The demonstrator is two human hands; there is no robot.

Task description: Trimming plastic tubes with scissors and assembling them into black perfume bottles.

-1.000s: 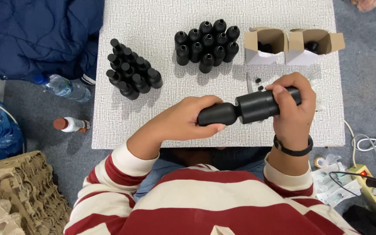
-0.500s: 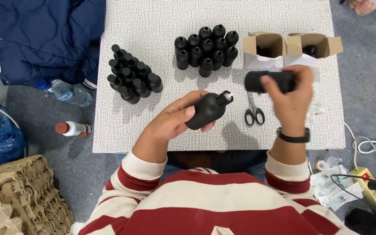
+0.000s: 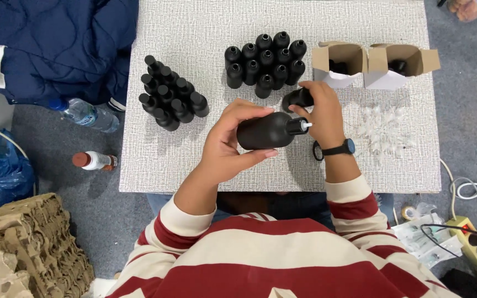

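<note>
Near the middle of the grey woven-textured table point(image 3: 194, 33), a matt black rounded plastic bottle point(image 3: 265, 131) is held on its side above the surface, its white dropper tip point(image 3: 307, 125) pointing right. The left hand point(image 3: 228, 144) is closed about the bottle's body from below, thumb over the top. The right hand point(image 3: 320, 113) is closed on a black cylindrical cap point(image 3: 297, 99), held just behind the bottle's neck and close to the tip. A second ago cap and bottle were joined as one piece between both hands; half a second ago they had been drawn apart; now the two parts have been brought close together again, nearer the table's centre, with the tip exposed. The separation is judged complete, and the cap remains in hand rather than set down. Towards the left edge a cluster of small black capped bottles point(image 3: 171, 99) is laid in rows; a second cluster of black bottles point(image 3: 265, 65) stands upright near the far edge. At the far right corner two open brown-and-white cardboard cartons point(image 3: 374, 65) are seen, dark contents inside. A scatter of small translucent plastic pieces point(image 3: 383, 129) lies near the right edge. All bottle surfaces appear smooth and non-reflective.
</note>
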